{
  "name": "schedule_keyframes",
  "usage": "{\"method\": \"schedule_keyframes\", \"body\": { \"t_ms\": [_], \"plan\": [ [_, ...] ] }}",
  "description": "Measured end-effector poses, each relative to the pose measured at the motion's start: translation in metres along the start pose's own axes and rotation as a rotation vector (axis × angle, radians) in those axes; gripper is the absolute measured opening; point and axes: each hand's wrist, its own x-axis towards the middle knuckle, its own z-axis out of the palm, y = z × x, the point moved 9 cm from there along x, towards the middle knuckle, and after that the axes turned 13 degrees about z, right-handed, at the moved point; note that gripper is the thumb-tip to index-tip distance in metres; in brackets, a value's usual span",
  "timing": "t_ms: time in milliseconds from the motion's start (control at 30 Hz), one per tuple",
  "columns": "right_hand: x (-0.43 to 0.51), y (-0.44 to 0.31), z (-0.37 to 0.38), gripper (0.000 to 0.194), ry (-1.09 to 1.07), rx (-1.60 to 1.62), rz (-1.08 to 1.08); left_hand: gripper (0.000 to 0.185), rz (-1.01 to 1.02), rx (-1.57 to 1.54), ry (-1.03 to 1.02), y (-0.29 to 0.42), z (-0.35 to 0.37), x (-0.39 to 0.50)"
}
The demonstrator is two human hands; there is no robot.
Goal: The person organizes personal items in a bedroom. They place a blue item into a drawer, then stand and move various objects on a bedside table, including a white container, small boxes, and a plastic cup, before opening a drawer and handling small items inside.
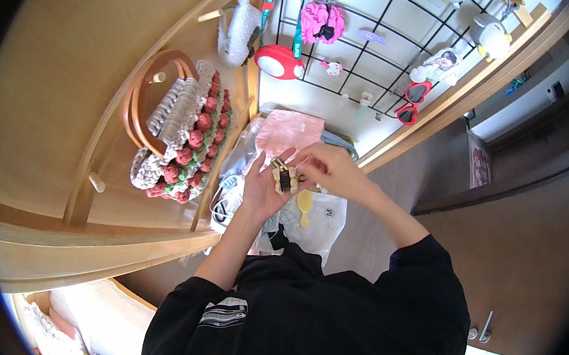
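Note:
My left hand (259, 187) is turned palm up in front of my chest. On its palm and fingers rests a cream hair claw clip (285, 180) with a dark spring part in its middle and gold-coloured metal at its upper end. My right hand (334, 170) is close on the right of the clip, its fingers curled and their tips near the clip's side. A small dark bit shows by those fingertips. Something reddish-brown appears within the right hand's curl, too unclear to name. Whether the right fingers grip anything cannot be made out.
Beneath my hands lie a pink cloth (288, 133), a yellow hairbrush (305, 209) and a white plastic bag (332, 219). A crocheted handbag (194, 145) hangs on the left wooden panel. Ahead, a black wire grid (378, 27) bears hair accessories and red sunglasses (413, 102).

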Motion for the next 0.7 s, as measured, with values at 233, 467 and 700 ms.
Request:
{"method": "schedule_keyframes", "body": {
  "t_ms": [233,467,700],
  "plan": [
    [-0.014,0.029,0.016,0.050,0.030,-0.224,0.344,0.035,0.174,0.116,0.111,-0.010,-0.005,0.018],
    [-0.018,0.017,0.017,0.041,0.270,-0.254,0.168,0.019,0.284,0.295,0.204,-0.004,-0.032,0.017],
    [-0.027,0.040,0.032,0.026,0.212,0.303,0.151,0.025,0.366,0.406,0.330,0.001,-0.035,0.019]
  ]
}}
